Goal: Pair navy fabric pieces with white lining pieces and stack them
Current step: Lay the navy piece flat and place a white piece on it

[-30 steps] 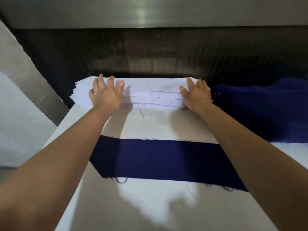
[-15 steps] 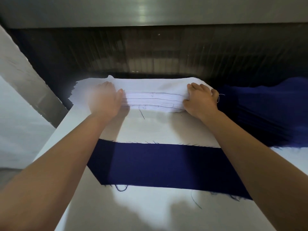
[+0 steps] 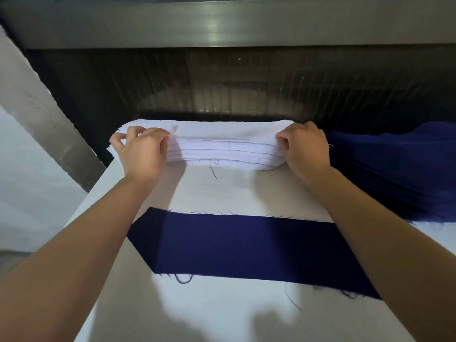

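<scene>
A broad white desk (image 3: 222, 314) fills the near ground, and behind it rises a dark ribbed panel (image 3: 222, 82) under one dull metal rail (image 3: 222, 28). At the far right lies one navy heap (image 3: 394, 169) of many layers, too many to count. One navy strip (image 3: 234, 245) lies flat across the middle of the desk, frayed along its edges; both forearms reach over it and hide its ends. Beyond it, at the desk's far edge, sits one white lining stack (image 3: 222, 151), pen lines showing on its near side. The two hands work at its ends: the left hand (image 3: 142, 154) curls its fingers into the upper layers at the left end, and the right hand (image 3: 306, 149) grips the right end likewise, just beside the navy heap. A few loose threads (image 3: 292, 299) trail near the strip.
</scene>
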Demonstrator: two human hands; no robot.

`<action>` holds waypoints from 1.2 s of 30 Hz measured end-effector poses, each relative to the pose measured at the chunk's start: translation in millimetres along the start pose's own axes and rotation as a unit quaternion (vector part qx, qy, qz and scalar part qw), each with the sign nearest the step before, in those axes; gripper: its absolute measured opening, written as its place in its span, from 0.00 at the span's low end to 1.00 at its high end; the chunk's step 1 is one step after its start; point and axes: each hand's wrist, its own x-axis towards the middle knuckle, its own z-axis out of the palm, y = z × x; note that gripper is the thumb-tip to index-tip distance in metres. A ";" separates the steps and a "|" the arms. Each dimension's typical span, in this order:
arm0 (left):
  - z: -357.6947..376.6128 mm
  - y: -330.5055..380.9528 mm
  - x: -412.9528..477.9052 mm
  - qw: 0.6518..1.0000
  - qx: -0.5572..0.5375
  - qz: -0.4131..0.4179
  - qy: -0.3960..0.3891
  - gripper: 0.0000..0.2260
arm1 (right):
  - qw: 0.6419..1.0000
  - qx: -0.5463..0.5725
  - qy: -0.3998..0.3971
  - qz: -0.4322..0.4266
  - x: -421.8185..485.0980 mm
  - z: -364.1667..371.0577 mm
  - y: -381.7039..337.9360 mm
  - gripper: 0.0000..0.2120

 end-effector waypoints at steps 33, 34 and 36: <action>-24.1 -11.0 -38.4 0.998 -0.055 -0.011 0.016 0.17 | 0.889 0.434 0.018 0.144 -17.7 -9.5 -7.0 0.12; -24.6 -11.9 -38.8 0.998 -0.054 -0.015 0.013 0.17 | 0.880 0.451 0.026 0.146 -20.1 -10.4 -6.3 0.14; -24.5 -14.4 -39.5 0.997 -0.067 -0.028 0.002 0.14 | 0.861 0.484 0.043 0.148 -23.8 -10.8 -4.4 0.14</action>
